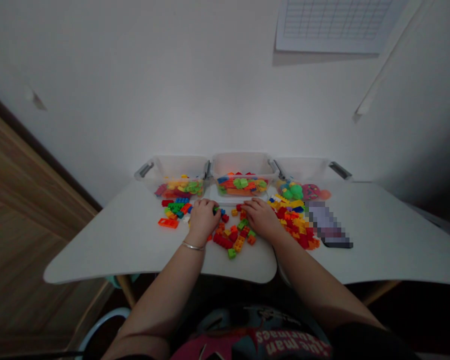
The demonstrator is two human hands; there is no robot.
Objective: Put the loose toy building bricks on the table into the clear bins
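Observation:
My left hand [204, 217] rests among the toy bricks, its fingers curled over a green plastic brick [215, 210]. A silver bangle [193, 246] circles that wrist. My right hand [260, 216] lies palm down with its fingers out, close to a red brick [239, 207] and with nothing visible in its grip. Loose interlocking bricks [230, 235] in red, orange, yellow and green are scattered between and around both hands. More bricks lie in a heap [294, 225] to the right, and a blue and green group [176, 207] sits to the left.
Three clear plastic bins [243, 167] with grey handles stand side by side along the wall, holding colourful toys. The white table [127, 245] has a curved front edge. A pixelated flat object [324, 222] lies on the right, beside a wooden panel [30, 190] at left.

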